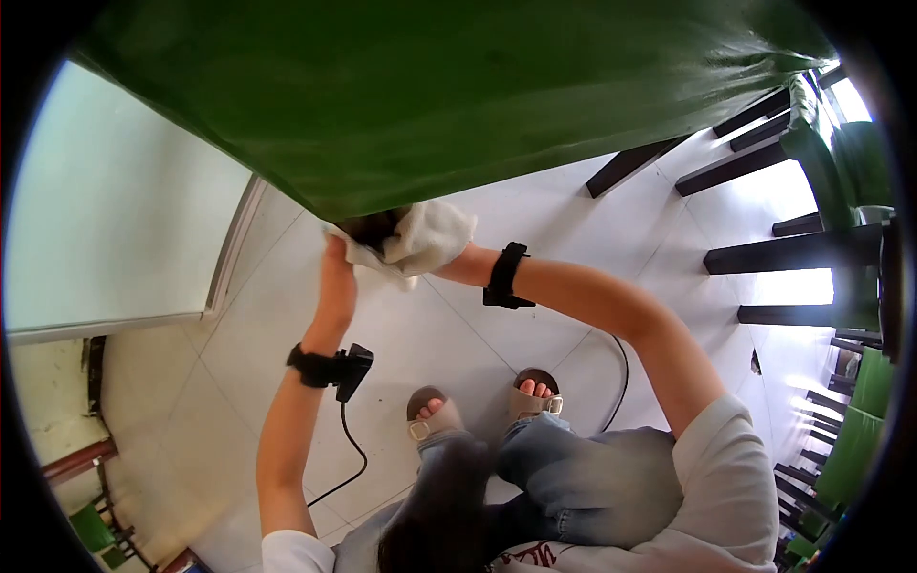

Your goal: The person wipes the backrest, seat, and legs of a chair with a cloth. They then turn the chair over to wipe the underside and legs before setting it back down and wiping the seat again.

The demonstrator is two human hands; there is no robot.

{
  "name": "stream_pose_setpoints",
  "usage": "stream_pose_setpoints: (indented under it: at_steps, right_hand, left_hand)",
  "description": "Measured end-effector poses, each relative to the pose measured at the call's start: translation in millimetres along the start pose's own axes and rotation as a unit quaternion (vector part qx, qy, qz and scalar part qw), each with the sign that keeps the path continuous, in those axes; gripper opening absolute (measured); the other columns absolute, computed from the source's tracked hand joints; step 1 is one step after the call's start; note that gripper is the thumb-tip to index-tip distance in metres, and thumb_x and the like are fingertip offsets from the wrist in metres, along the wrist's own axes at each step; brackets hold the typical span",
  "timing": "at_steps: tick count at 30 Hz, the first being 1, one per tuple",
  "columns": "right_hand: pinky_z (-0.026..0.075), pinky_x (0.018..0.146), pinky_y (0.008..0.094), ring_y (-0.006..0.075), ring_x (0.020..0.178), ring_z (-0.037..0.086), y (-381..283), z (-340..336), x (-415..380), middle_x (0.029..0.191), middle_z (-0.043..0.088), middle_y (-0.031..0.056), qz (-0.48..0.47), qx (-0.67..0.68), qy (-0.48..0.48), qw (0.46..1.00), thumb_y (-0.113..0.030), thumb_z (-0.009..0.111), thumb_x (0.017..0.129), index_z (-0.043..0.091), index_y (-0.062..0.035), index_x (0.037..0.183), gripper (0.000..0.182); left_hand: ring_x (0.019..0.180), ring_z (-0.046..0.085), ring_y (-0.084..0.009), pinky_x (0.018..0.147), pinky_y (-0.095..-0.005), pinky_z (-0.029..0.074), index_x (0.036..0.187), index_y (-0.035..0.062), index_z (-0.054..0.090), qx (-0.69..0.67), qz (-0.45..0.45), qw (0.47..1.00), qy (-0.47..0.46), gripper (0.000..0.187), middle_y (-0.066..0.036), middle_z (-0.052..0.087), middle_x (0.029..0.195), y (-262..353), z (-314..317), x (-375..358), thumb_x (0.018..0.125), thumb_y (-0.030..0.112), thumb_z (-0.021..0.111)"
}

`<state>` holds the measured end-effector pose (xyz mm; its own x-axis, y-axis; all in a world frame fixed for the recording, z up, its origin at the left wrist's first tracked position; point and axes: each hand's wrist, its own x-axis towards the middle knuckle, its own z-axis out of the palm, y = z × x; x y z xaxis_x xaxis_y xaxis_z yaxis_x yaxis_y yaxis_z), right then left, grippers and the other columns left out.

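Cloth: off-white and bunched, just below the near corner of the counter (458, 105), beside a dark part (374, 229).
Left hand (338, 250): below the counter's corner, at the cloth's left edge; fingers hidden, grip cannot be told.
Right hand (458, 265): below the counter's edge, partly covered by the cloth (435, 237); its grip, too, cannot be told.
Straps (503, 277): black, one per forearm, below the counter.
Sandals (435, 413): on the floor (401, 334), farther below the counter.
Panel (124, 210): white, left of the counter.
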<state>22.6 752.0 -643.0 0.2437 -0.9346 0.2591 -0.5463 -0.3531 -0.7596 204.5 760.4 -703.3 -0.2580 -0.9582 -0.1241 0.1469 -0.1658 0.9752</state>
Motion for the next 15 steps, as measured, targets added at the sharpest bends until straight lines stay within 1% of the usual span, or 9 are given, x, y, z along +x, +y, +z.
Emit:
stream_pose_setpoints:
  at_steps: [2, 3, 5, 7, 8, 9, 10, 13, 15]
  right_hand:
    - [0.045, 0.049, 0.0279, 0.0207, 0.053, 0.054, -7, -6, 9, 0.066, 0.06, 0.0041, -0.123, 0.012, 0.11, 0.986, -0.038, 0.075, 0.064, 0.061, -0.0104, 0.07, 0.032]
    - [0.045, 0.05, 0.0271, 0.0192, 0.055, 0.055, -12, -5, 11, 0.067, 0.06, 0.0023, -0.142, 0.029, 0.153, 0.978, -0.038, 0.075, 0.064, 0.062, -0.0112, 0.072, 0.031]
    - [0.046, 0.053, 0.0254, 0.0162, 0.058, 0.056, -22, 0, 18, 0.07, 0.06, -0.0014, -0.181, 0.061, 0.239, 0.952, -0.037, 0.074, 0.065, 0.062, -0.0128, 0.075, 0.029]
    - [0.047, 0.056, 0.0238, 0.0133, 0.061, 0.057, -30, 3, 26, 0.072, 0.06, -0.005, -0.219, 0.092, 0.324, 0.916, -0.037, 0.073, 0.065, 0.063, -0.0144, 0.078, 0.028]
    - [0.048, 0.057, 0.023, 0.0118, 0.063, 0.058, -31, 2, 28, 0.074, 0.06, -0.0069, -0.237, 0.106, 0.365, 0.894, -0.037, 0.073, 0.066, 0.063, -0.0152, 0.08, 0.027]
    - [0.048, 0.058, 0.0234, 0.0117, 0.065, 0.058, -30, -5, 28, 0.075, 0.059, -0.0073, -0.276, -0.025, 0.347, 0.896, -0.038, 0.071, 0.067, 0.063, -0.0162, 0.082, 0.027]
    - [0.048, 0.059, 0.0238, 0.0117, 0.067, 0.059, -28, -15, 26, 0.077, 0.059, -0.0077, -0.309, -0.154, 0.322, 0.882, -0.039, 0.069, 0.067, 0.063, -0.0173, 0.084, 0.028]
    - [0.049, 0.067, 0.0247, 0.0135, 0.09, 0.055, -14, -5, 22, 0.107, 0.052, -0.004, -0.394, -0.478, 0.255, 0.743, -0.024, 0.065, 0.073, 0.054, -0.0161, 0.104, 0.034]
    - [0.049, 0.067, 0.0259, 0.0166, 0.089, 0.055, 15, 24, 14, 0.107, 0.053, 0.0005, -0.398, -0.506, 0.196, 0.74, -0.025, 0.065, 0.073, 0.053, -0.0145, 0.105, 0.036]
  left_hand:
    - [0.131, 0.026, -0.0182, 0.109, -0.0334, 0.017, 0.139, 0.0036, 0.025, -0.004, 0.03, 0.999, 0.012, 0.072, -0.005, 0.029, 0.143, 67, 24, -11, 0.092, 0.058, 0.023]
    - [0.13, 0.029, -0.0191, 0.108, -0.0355, 0.021, 0.138, 0.0038, 0.028, -0.022, 0.079, 0.997, 0.005, 0.073, -0.006, 0.033, 0.14, 88, 31, -12, 0.092, 0.06, 0.022]
    - [0.129, 0.03, -0.0194, 0.107, -0.0358, 0.022, 0.138, 0.0034, 0.028, -0.058, 0.092, 0.994, 0.018, 0.073, -0.006, 0.033, 0.14, 121, 46, -16, 0.092, 0.059, 0.021]
    - [0.127, 0.033, -0.0198, 0.106, -0.0359, 0.024, 0.139, 0.0053, 0.027, -0.104, 0.103, 0.989, 0.034, 0.067, -0.006, 0.034, 0.14, 114, 45, -9, 0.094, 0.055, 0.026]
    - [0.126, 0.034, -0.0198, 0.105, -0.0354, 0.025, 0.139, 0.0064, 0.027, 0.005, 0.14, 0.987, 0.083, 0.063, -0.006, 0.035, 0.139, 81, 30, -2, 0.095, 0.051, 0.028]
    - [0.126, 0.035, -0.0198, 0.104, -0.0349, 0.027, 0.139, 0.0074, 0.027, 0.113, 0.175, 0.969, 0.132, 0.059, -0.006, 0.036, 0.138, 36, 10, 6, 0.095, 0.047, 0.031]
    - [0.125, 0.036, -0.0193, 0.104, -0.0344, 0.028, 0.138, 0.0082, 0.028, 0.129, 0.168, 0.966, 0.148, 0.056, -0.006, 0.037, 0.137, 19, 1, 8, 0.096, 0.044, 0.033]
    - [0.122, 0.038, -0.0178, 0.101, -0.0332, 0.032, 0.137, 0.009, 0.03, 0.064, 0.076, 0.989, 0.114, 0.049, -0.005, 0.04, 0.134, -13, -19, 11, 0.096, 0.033, 0.04]
    - [0.12, 0.04, -0.0177, 0.101, -0.0332, 0.032, 0.136, 0.0061, 0.031, 0.124, 0.02, 0.991, 0.044, 0.048, -0.008, 0.041, 0.133, -47, -30, 20, 0.095, 0.03, 0.041]
